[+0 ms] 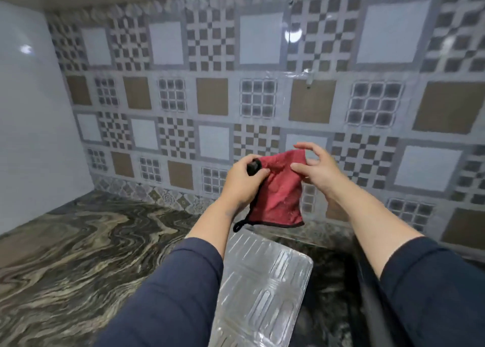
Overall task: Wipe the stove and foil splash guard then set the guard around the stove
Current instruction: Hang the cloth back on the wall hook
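Observation:
A red cloth (pixel 278 194) with a black hem and loop hangs in the air in front of the tiled wall. My left hand (pixel 242 181) grips its upper left corner. My right hand (pixel 315 169) pinches its upper right edge between thumb and fingers. Below the cloth, a folded silver foil splash guard (pixel 262 289) with embossed ribs lies flat on the counter between my forearms. A dark edge (pixel 367 294) runs beside the guard on the right; I cannot tell whether it is the stove.
The marbled brown and grey counter (pixel 78 254) stretches to the left. A patterned tile wall (pixel 236 97) rises behind it, covered by a clear plastic sheet. A white panel (pixel 31 110) closes the left side.

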`<state>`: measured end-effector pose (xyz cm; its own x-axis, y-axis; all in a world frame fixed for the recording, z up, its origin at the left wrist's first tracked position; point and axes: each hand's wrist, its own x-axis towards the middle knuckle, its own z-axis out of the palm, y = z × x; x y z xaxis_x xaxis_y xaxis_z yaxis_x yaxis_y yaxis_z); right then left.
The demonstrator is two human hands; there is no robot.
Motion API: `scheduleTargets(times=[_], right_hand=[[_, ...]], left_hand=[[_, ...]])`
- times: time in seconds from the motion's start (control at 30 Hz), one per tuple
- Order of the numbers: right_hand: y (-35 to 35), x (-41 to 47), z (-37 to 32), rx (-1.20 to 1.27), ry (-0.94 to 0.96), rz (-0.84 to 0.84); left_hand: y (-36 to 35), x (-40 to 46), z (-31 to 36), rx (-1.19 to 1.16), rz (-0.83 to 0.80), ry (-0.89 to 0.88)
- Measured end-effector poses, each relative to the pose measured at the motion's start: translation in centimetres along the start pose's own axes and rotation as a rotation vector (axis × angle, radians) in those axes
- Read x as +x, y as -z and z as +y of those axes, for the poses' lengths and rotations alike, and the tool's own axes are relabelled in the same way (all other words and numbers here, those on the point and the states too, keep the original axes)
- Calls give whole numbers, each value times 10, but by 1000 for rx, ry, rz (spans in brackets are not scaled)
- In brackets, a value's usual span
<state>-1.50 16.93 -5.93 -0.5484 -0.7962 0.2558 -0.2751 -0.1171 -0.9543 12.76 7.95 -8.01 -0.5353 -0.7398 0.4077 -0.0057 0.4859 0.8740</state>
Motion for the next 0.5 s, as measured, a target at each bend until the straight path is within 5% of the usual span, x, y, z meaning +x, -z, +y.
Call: scheduleTargets(times=[0.17, 0.5], right_hand=[[35, 56, -38, -120, 225, 155], [74, 175, -61, -444, 542, 539]], left_hand=[[-21, 71, 37, -69, 72, -159], [-79, 208, 71, 249, 88, -351]])
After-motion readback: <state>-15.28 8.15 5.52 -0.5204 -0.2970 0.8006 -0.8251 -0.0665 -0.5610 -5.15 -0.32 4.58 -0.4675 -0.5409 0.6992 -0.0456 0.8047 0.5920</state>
